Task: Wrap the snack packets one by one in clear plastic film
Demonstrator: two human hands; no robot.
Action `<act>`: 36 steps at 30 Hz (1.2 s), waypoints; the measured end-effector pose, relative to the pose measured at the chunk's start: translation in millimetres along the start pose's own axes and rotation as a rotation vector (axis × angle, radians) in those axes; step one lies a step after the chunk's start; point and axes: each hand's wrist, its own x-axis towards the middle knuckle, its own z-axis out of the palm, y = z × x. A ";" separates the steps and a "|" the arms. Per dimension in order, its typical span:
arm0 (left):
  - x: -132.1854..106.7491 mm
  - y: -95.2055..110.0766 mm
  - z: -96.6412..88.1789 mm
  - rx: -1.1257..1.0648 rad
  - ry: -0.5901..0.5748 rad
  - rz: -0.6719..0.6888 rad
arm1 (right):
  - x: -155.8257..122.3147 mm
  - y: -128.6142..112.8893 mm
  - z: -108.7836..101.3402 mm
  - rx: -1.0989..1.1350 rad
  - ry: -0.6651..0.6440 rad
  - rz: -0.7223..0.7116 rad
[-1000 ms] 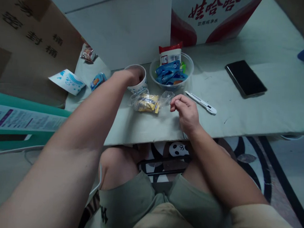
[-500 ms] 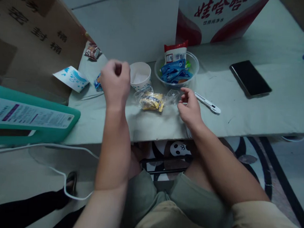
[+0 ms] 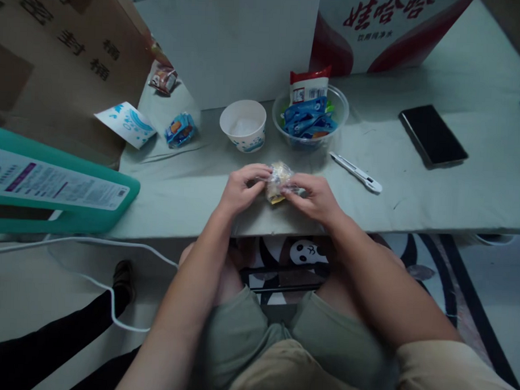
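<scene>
A clear plastic bag with yellow packets (image 3: 279, 181) inside is held near the table's front edge, between my two hands. My left hand (image 3: 245, 186) pinches the bag's left side, fingers closed on the film. From the right, my right hand (image 3: 313, 196) grips the other side with thumb and fingers together. Behind the bag stand a white paper cup (image 3: 244, 126) with a blue pattern and a clear plastic bowl (image 3: 343, 115) holding blue packets and a red-and-white packet (image 3: 310, 86). A white utility knife (image 3: 357, 173) lies right of my right hand.
A black phone (image 3: 433, 135) lies at the right. At the left are a bag of blue packets (image 3: 180, 129), a patterned paper piece (image 3: 126, 124), a brown snack packet (image 3: 163, 79), a cardboard box (image 3: 67, 97) and a green container (image 3: 130, 190). A white cable (image 3: 111, 303) hangs below. Someone's leg (image 3: 54, 338) shows lower left.
My left hand has come down and right from above the table to the bag of yellow packets. My right hand has moved left onto it, and the bag is now bunched up.
</scene>
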 end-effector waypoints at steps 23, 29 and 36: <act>-8.0 -3.5 26.9 -0.290 0.009 -0.285 | -1.4 12.7 1.6 0.037 0.088 0.218; -15.7 2.6 44.9 -0.475 -0.087 -0.322 | -1.3 7.0 15.5 0.277 0.535 0.415; -8.1 0.4 46.1 -0.446 0.219 -0.395 | 0.9 -0.2 20.9 0.456 0.493 0.454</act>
